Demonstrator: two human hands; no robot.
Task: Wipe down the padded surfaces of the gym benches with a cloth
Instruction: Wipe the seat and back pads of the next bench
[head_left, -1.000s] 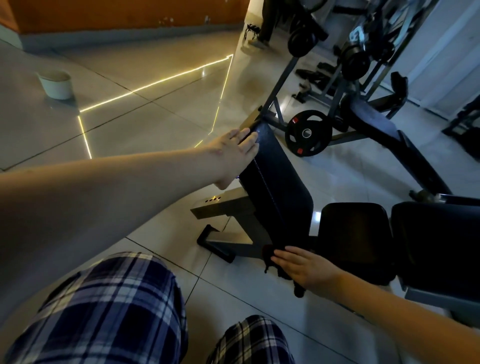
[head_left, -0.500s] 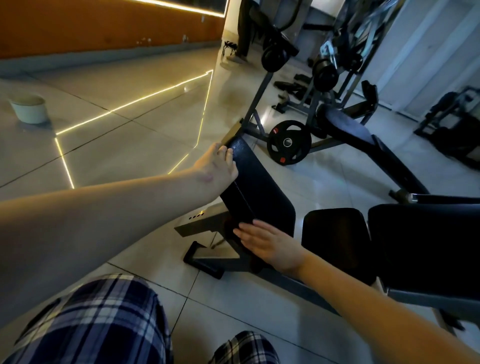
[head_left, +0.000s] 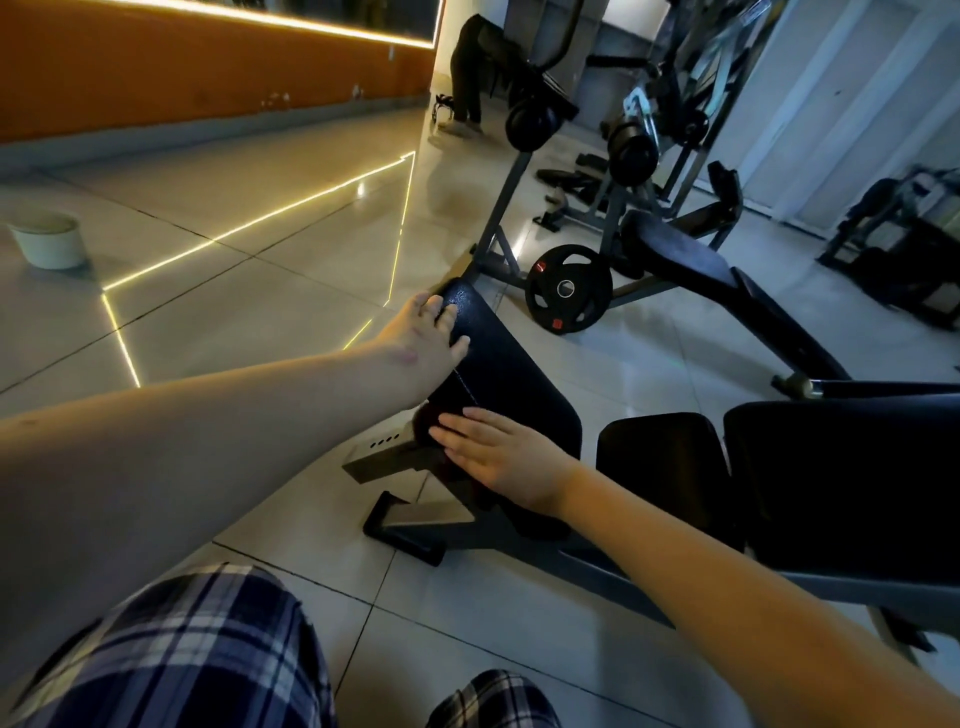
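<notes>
A black padded bench back (head_left: 519, 384) leans up in the middle of the head view, with a black seat pad (head_left: 660, 467) to its right. My left hand (head_left: 426, 332) grips the pad's upper left edge, fingers curled over the rim and thumb on the face. Lower on the same pad, my right hand (head_left: 488, 447) lies flat with straight fingers. It presses a dark cloth (head_left: 422, 422) against the pad; only a dim edge of the cloth shows beside the fingertips.
Another large black pad (head_left: 841, 478) sits at the right. Behind stand a second bench (head_left: 680, 260), a weight plate (head_left: 569, 288) and racks. A white bowl (head_left: 49, 241) is on the tiled floor at left. A person (head_left: 467, 67) stands far back. The bench's foot (head_left: 405, 535) rests near my knees.
My right hand has moved from the pad's bottom edge up onto its lower face with the cloth. My left hand has kept hold of the pad's upper edge.
</notes>
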